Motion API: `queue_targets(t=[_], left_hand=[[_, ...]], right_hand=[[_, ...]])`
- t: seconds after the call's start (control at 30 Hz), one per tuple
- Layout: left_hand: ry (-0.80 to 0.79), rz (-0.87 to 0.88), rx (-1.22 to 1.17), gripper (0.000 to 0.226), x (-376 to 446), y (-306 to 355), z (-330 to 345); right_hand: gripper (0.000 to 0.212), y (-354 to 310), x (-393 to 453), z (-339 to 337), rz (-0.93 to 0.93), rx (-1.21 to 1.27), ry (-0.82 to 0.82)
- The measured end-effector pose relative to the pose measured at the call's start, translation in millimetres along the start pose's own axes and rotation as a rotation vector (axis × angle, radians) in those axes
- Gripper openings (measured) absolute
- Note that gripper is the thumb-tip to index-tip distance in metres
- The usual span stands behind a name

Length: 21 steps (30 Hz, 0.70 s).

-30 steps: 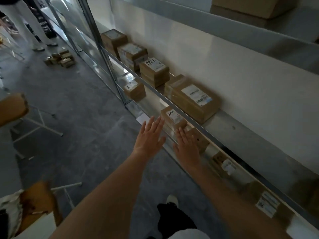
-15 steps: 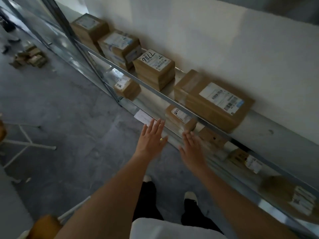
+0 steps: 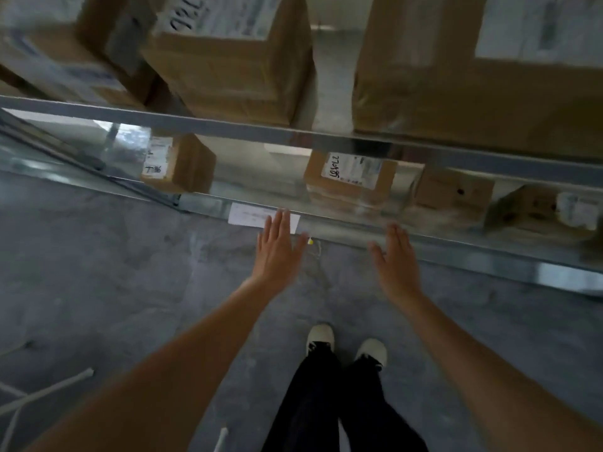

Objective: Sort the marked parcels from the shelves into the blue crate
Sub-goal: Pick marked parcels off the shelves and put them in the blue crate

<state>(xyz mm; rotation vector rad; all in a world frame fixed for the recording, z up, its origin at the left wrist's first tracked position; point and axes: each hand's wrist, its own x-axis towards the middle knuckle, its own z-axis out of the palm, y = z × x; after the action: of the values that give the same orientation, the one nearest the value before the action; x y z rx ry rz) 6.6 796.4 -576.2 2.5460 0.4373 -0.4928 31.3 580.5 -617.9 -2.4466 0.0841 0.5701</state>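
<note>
Both arms stretch down toward the lowest shelf of a metal rack [image 3: 248,123]. My left hand [image 3: 277,249] and my right hand [image 3: 396,259] are open, palms down, empty, just short of the shelf's front rail. Between and beyond them sits a small cardboard parcel [image 3: 350,181] with handwritten numbers on its white label. Left of it is another small hand-marked parcel [image 3: 179,164]. Two more small boxes [image 3: 456,190] [image 3: 541,207] stand to the right. On the shelf above are big boxes, one with black writing [image 3: 228,44]. No blue crate is in view.
A white paper tag [image 3: 251,216] is stuck on the lower rail by my left fingertips. Grey concrete floor lies below, with my shoes [image 3: 321,334] close to the rack. White stand legs [image 3: 45,389] cross the floor at lower left.
The view has swung down and closer to the rack. My hands have spread apart and dropped toward the lowest shelf, still empty.
</note>
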Motion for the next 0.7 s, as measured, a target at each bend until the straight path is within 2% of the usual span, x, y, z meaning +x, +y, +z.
queue_targets(t=[0.13,0.27,0.43,0.53,0.6,0.7], left_hand=[[0.086,-0.011,-0.103,0.065,96,12,18],[0.127,-0.12,-0.318,0.064,155,22,29],[0.062,-0.251,-0.613,0.058,191,26,34],[0.002,-0.29,-0.751,0.044,196,30,41],[0.067,-0.322,-0.867,0.039,187,30,49],[0.282,-0.391,-1.004,0.018,159,19,62]], right_hand=[[0.058,10,57,7,0.079,0.158,0.094],[0.06,1,104,7,0.198,0.343,0.1],[0.06,-5,145,7,0.31,0.525,0.105],[0.044,-7,153,13,0.293,0.623,0.119],[0.034,-8,148,19,0.281,0.707,0.174],[0.018,-2,127,32,0.257,0.786,0.301]])
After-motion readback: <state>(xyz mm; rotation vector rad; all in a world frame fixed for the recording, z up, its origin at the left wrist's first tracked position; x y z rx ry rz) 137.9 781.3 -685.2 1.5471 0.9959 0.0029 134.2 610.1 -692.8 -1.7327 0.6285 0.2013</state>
